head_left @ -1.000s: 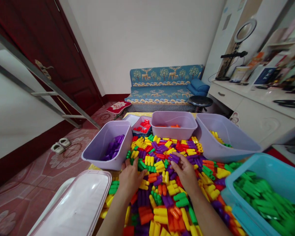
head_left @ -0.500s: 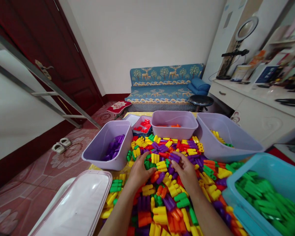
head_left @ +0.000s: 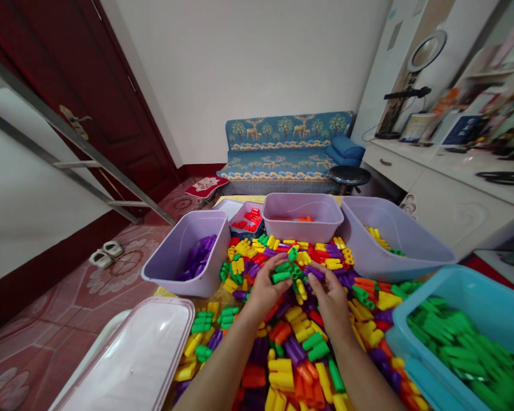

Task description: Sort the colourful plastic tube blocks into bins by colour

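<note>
My left hand point(head_left: 266, 288) is closed around several green plastic building blocks point(head_left: 281, 277) made of joined tubes, just above the heap. Close to its right, my right hand point(head_left: 330, 291) pinches a purple block point(head_left: 314, 273) between thumb and fingers. Yellow blocks point(head_left: 301, 289) lie between and below the two hands. Under both forearms spreads a mixed heap of yellow, purple, green, red and orange blocks point(head_left: 280, 374). My hands partly hide the blocks beneath them.
A lilac bin point(head_left: 216, 260) with purple blocks stands left. Behind the heap are a small box point(head_left: 251, 233) of red blocks and a lilac bin point(head_left: 304, 228) with orange ones. Rightward stand another lilac bin point(head_left: 411, 251) and a blue bin point(head_left: 415, 337) of green blocks. A lid point(head_left: 132, 354) lies front left.
My left hand has moved right and gathered up green blocks, closing the gap to my right hand. The right hand still holds a purple block.
</note>
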{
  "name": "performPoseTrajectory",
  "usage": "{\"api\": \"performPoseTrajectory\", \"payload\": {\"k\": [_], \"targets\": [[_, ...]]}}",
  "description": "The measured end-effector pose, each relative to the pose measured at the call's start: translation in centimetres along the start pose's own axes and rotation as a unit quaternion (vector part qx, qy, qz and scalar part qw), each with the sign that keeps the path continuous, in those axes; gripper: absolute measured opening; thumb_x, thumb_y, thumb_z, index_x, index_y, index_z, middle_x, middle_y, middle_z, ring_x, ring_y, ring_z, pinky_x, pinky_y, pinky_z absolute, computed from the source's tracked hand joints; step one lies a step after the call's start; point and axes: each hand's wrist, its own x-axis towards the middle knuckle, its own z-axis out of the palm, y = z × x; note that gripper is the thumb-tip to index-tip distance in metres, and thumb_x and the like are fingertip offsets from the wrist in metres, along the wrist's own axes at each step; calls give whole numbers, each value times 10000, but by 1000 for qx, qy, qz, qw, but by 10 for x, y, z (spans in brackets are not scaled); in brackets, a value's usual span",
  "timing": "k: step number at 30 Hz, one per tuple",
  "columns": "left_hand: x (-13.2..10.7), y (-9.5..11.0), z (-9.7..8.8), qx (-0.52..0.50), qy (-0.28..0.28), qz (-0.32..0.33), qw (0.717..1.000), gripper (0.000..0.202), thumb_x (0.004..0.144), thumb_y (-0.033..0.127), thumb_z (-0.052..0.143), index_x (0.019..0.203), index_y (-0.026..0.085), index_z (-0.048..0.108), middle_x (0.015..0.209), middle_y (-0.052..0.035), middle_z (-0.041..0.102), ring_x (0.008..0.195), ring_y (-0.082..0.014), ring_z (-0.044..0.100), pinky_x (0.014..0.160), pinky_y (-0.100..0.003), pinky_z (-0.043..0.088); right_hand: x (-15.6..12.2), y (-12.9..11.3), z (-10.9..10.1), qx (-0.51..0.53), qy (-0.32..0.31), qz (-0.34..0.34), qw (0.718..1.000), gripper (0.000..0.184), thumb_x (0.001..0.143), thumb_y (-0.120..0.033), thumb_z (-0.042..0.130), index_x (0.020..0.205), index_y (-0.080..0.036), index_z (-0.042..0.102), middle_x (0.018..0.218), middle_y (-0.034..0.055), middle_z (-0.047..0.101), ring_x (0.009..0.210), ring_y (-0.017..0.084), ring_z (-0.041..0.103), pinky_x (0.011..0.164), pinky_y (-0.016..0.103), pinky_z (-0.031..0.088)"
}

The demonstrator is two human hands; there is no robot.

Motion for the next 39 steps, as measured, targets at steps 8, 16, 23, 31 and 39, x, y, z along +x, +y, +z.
{"api": "performPoseTrajectory", "payload": {"k": [8,16,23,31,39], "targets": [[-4,-3,2,-125,10,-20,992,431,849,367,621,1240,205,539,1271,-118,573,1199,-274,535,955,-417,495,0,-1,3,-187,6,-213,959,329,844,-350,576,1129,-195,626,1145,103,640,1096,248,556,983,455,426],[-10,0,0,28,-3,43,999,542,885,381,567,1387,247,412,1368,-79,523,1267,-257,480,1056,-412,412,-3,-13,9,-274,-105,-281,914,397,830,-171,556,1219,-252,569,1147,71,605,1095,240,543,955,438,446],[-12,2,2,-21,-13,25,999,508,905,427,517,1365,239,416,1271,-105,589,1195,-263,554,925,-383,520,-5,-24,11,-273,-102,-218,931,168,777,-126,550,927,-203,559,947,51,597,868,213,579,782,367,480],[-11,-5,1,-25,-1,9,1000,414,869,394,572,1241,219,528,1194,-99,605,1075,-257,607,769,-350,580,-2,-20,-14,-159,-10,-101,982,279,794,-329,619,1042,-201,612,924,49,656,825,203,614,775,361,486],[-9,-4,-3,145,43,63,987,246,850,280,587,1069,196,662,1099,-63,682,1057,-228,608,949,-365,469,-2,-68,-50,238,276,-102,926,296,857,-452,538,1057,-240,588,1067,53,635,959,191,634,947,448,474]]}}
